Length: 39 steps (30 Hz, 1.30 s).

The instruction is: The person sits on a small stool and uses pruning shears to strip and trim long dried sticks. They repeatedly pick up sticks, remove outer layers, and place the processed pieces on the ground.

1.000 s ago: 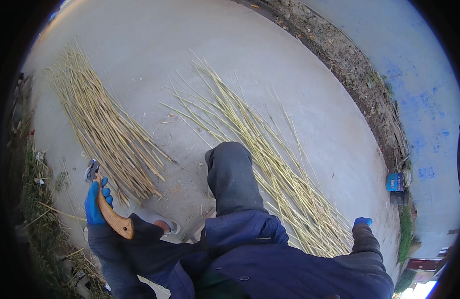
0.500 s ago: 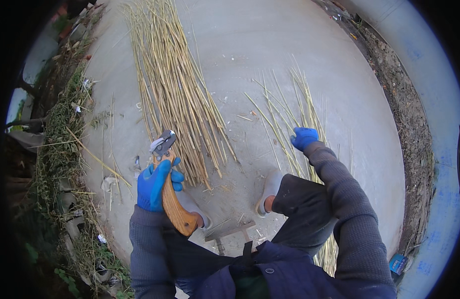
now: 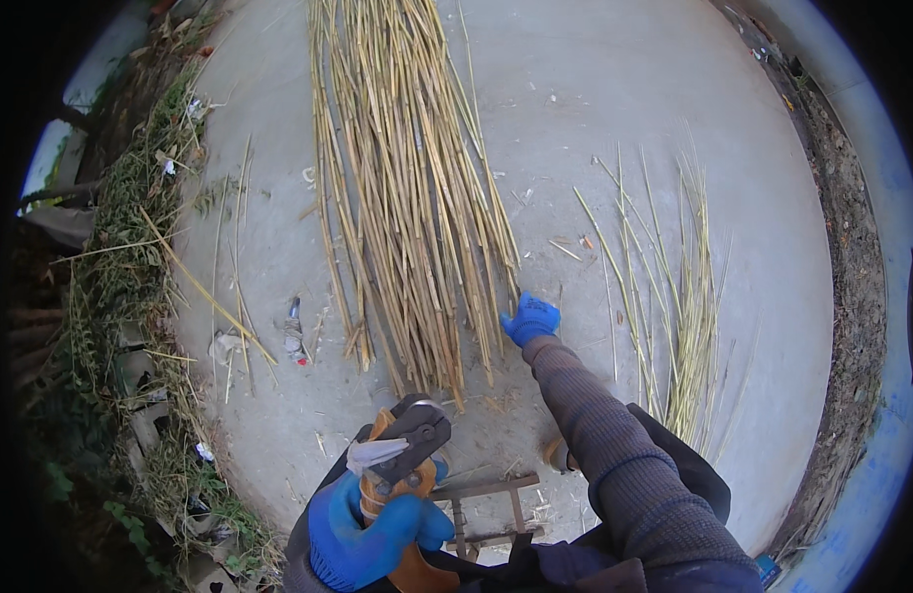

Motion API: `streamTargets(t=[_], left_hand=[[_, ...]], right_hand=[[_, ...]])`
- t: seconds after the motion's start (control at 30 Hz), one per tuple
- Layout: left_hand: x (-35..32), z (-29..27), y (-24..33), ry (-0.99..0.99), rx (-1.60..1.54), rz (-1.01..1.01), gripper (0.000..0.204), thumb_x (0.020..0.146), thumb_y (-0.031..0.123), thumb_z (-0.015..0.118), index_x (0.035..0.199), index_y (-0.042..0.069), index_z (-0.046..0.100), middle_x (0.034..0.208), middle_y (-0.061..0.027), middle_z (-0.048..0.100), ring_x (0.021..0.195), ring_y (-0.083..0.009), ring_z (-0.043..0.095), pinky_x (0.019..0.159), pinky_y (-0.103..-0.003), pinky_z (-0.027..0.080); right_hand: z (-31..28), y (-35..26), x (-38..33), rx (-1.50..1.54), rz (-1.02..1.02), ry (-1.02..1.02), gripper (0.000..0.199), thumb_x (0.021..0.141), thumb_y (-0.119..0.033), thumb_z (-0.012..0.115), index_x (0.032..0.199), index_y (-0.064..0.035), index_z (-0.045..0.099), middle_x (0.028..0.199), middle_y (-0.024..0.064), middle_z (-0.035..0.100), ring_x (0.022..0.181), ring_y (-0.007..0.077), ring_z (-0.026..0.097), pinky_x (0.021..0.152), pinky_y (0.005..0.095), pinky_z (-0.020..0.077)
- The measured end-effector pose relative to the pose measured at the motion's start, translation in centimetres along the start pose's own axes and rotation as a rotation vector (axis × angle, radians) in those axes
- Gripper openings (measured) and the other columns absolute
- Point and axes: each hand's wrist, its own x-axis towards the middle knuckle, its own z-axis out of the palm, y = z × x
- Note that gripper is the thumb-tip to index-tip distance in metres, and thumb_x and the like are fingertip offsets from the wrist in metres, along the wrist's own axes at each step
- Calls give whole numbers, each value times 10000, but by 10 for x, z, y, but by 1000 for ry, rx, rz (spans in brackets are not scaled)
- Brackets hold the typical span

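Observation:
My left hand point(image 3: 362, 539), in a blue glove, is wrapped round a cutting tool point(image 3: 413, 437) with a curved wooden handle and a dark metal head, near my lap. A strip of pale wrapping sits at the tool's head. My right hand point(image 3: 532, 320), also gloved in blue, reaches forward with its fingers closed at the near end of a thin cane point(image 3: 510, 259). That cane lies along the right side of a large pile of yellow-brown canes point(image 3: 407, 198), which stretches away on the concrete ground. The fingertips are partly hidden.
Thinner, greener canes point(image 3: 695, 336) lie spread to the right. A low metal frame point(image 3: 488, 486) stands between my legs. Weeds and rubble point(image 3: 130, 267) edge the left, with a small bottle point(image 3: 295, 331) nearby. A pale wall point(image 3: 871, 148) runs along the right.
My right hand has moved left from the thin green canes to the edge of the large pile. My left hand with the cutting tool has come lower and closer, and the view has shifted.

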Motion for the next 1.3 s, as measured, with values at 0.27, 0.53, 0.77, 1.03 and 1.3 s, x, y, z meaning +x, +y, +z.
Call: streamTargets(t=[0.27, 0.53, 0.77, 1.03, 1.3], left_hand=[[6, -3, 2, -67, 34, 78, 324, 960, 96, 502, 1214, -104, 507, 800, -175, 680, 665, -192, 638, 636, -327, 536], [9, -16, -16, -7, -5, 270, 270, 957, 193, 571, 1080, -46, 591, 763, -140, 678, 611, -192, 647, 578, -312, 544], [23, -38, -34, 23, 29, 371, 391, 946, 284, 602, 1161, -42, 596, 789, -113, 680, 601, -162, 640, 551, -265, 543], [-50, -3, -76, -234, 83, 314, 348, 950, 256, 594, 1125, -44, 609, 809, -150, 688, 638, -189, 668, 569, -295, 566], [-170, 19, -134, -531, 356, 29, 313, 956, 263, 588, 1081, -24, 604, 807, -133, 696, 635, -164, 659, 601, -273, 552]], right_hand=[[-18, 33, -13, 189, -59, 33, 356, 874, -395, 510, 938, -87, 677, 953, 182, 696, 915, 351, 670, 816, 461, 502], [-133, 83, -91, 613, -180, -317, 383, 918, -383, 524, 1092, -77, 675, 904, 95, 713, 778, 228, 674, 723, 369, 528], [-246, 88, -241, 1246, -309, -324, 347, 970, -311, 531, 1146, -34, 646, 835, 50, 676, 683, 100, 599, 614, 227, 475], [-265, 82, -356, 1440, -532, -319, 350, 971, -327, 553, 1128, -29, 648, 909, 49, 657, 790, 102, 583, 715, 238, 468], [-246, 53, -383, 1502, -559, -307, 371, 939, -368, 603, 1084, -36, 678, 906, 43, 627, 808, 120, 577, 746, 258, 478]])
